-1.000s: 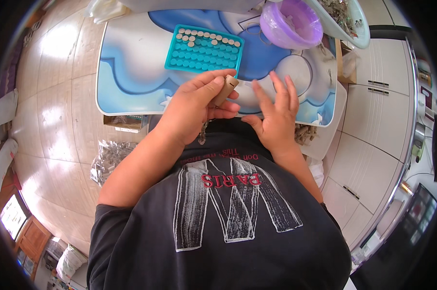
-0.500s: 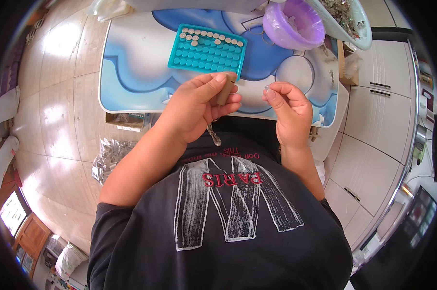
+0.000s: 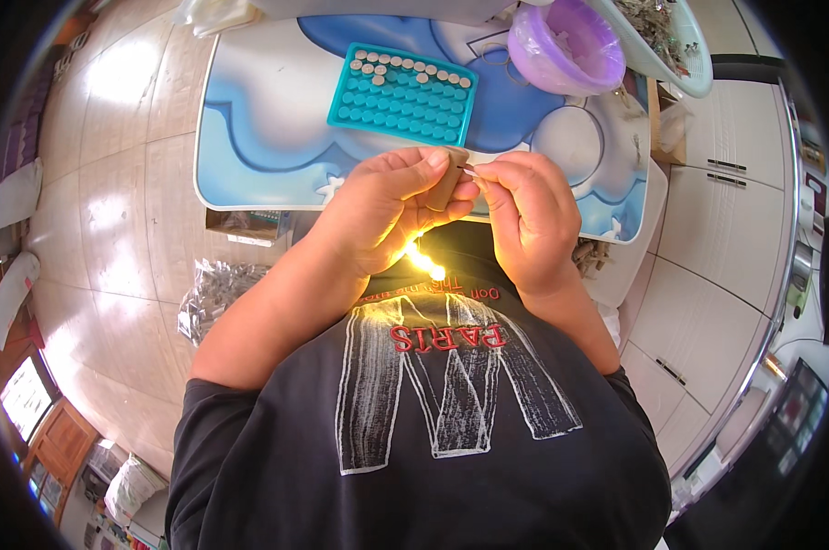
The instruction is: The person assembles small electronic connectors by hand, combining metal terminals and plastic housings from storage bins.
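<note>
My left hand (image 3: 378, 202) holds a tan, cork-like cylinder (image 3: 445, 188) between thumb and fingers, tilted, with a small dark slot in its side. Below that palm hangs a bundle of string lights (image 3: 422, 258), glowing bright yellow against my dark shirt. My right hand (image 3: 533, 197) is closed in a pinch on a small thin pale piece (image 3: 470, 171), whose tip meets the cylinder at its slot. What the piece is made of is too small to tell. Just beyond my hands lies a turquoise tray (image 3: 335, 115), with silvery button cells (image 3: 379, 70) in its far rows.
On the far right of the blue-and-white table (image 3: 268, 69) stand a purple bowl (image 3: 575, 69) lined with clear plastic and a pale basket (image 3: 697, 69) of tangled wire-like pieces. A silvery plastic bag (image 3: 214, 298) sits on the floor at left. White cabinets (image 3: 721, 229) line the right.
My right hand has moved left to the cylinder, bringing the small pale piece to its slot. The hanging string lights, unlit before, now glow yellow.
</note>
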A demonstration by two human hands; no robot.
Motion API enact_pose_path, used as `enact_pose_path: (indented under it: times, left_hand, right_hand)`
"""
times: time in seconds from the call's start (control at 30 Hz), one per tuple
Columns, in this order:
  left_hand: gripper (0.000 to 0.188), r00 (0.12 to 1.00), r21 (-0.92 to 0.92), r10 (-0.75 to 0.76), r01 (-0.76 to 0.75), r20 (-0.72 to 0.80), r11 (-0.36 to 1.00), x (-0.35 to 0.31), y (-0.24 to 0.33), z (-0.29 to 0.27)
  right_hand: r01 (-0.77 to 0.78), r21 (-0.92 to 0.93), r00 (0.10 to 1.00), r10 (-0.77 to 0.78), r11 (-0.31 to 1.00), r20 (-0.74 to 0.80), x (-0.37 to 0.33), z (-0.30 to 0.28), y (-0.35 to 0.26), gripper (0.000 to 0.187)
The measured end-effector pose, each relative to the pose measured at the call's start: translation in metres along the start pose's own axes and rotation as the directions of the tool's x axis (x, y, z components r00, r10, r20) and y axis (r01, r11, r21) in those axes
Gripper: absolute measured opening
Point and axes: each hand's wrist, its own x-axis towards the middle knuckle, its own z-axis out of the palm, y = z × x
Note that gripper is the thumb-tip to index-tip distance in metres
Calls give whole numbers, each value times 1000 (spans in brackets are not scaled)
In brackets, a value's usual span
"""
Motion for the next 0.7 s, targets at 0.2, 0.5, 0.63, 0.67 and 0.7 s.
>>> enact_pose_path:
  times: [0.2,0.5,0.63,0.67,0.7]
  left_hand:
    - [25,994,10,-34,35,-103,999,-2,4,9]
    - [24,1000,62,-8,9,-15,998,1,0,3]
    - [23,994,91,-25,35,-105,995,0,-2,7]
    - [23,994,92,-25,35,-105,995,1,-3,6]
    - [23,998,111,-12,20,-66,994,1,-4,4]
  right_hand:
    - [7,-67,999,-4,998,36,-1,-2,3,19]
    - [59,-127,997,-53,990,53,-1,-4,4,21]
    - [87,-193,992,-68,977,104,0,-5,2,21]
    - [84,-186,994,-70,979,82,0,-4,1,21]
    - [81,-179,996,-71,981,60,0,-3,0,21]
